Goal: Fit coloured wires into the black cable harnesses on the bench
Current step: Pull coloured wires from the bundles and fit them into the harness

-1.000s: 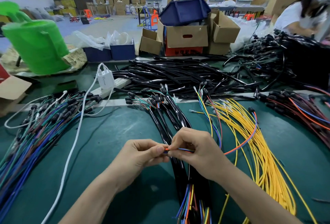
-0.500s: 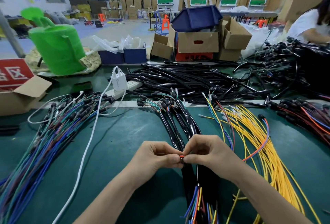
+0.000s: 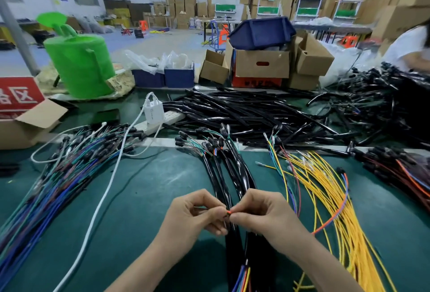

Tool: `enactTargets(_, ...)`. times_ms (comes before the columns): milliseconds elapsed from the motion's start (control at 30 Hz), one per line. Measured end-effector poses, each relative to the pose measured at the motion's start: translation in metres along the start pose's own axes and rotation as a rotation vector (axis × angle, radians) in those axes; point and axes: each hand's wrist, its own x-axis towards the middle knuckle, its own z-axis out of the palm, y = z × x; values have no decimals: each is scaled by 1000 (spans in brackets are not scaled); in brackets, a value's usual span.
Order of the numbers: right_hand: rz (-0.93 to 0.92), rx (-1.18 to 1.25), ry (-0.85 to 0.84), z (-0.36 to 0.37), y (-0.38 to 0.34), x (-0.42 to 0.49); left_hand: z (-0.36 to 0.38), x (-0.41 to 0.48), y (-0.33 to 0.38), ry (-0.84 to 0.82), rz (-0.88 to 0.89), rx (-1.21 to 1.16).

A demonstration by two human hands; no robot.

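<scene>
We pinch the orange wire (image 3: pixel 327 226) tip between left hand (image 3: pixel 193 215) and right hand (image 3: pixel 260 212), both sets of fingers (image 3: pixel 239 215) narrow and meeting tip to tip. They sit just above the black harnesses (image 3: pixel 235 175), which run away from them up the bench (image 3: pixel 151 187). To seat it well, we judge: line the tip up straight, push in short strokes without kinking, and let slack trail right of the fingers beside the yellow wires (image 3: pixel 337 198).

Less orange wire (image 3: pixel 229 212) between hands (image 3: pixel 193 216) (image 3: pixel 264 215)
</scene>
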Motion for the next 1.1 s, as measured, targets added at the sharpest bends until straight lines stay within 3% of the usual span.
enactTargets(200, 24, 36, 53, -2, 6, 1, -1, 0, -4, 0, 40, 34)
enactTargets(333, -2, -43, 64, -2, 9, 3, -15, 19, 5, -148, 82, 249)
enactTargets(400, 2, -88, 118, 0, 12, 3, -34, 54, 22, -97, 172, 420)
enactTargets(467, 17, -132, 145, 2, 13, 4, -65, 112, 40, 124, 254, 634)
enactTargets(500, 23, -143, 152, 2, 14, 4, -80, 141, 48, 179, 212, 758)
enactTargets(600, 21, -176, 149, 0, 14, 4, -115, 197, 44, 24, -134, 1445)
enactTargets(633, 21, -176, 149, 0, 14, 5, -123, 205, 36, -39, -183, 1674)
enactTargets(700, 21, -168, 144, 1, 14, 5, -131, 208, 26, -82, -183, 1901)
enactTargets(833, 19, -192, 136, -1, 14, 6, -137, 214, 24, 0, -64, 2006)
enactTargets(900, 13, -200, 139, 0, 14, 5, -141, 218, 25, 8, -19, 1908)
enactTargets(967, 13, -212, 159, -1, 14, 5, -137, 219, 30, -61, -91, 1860)
enactTargets(1100, 17, -221, 144, -1, 15, 3, -130, 224, 30, -186, -187, 2051)
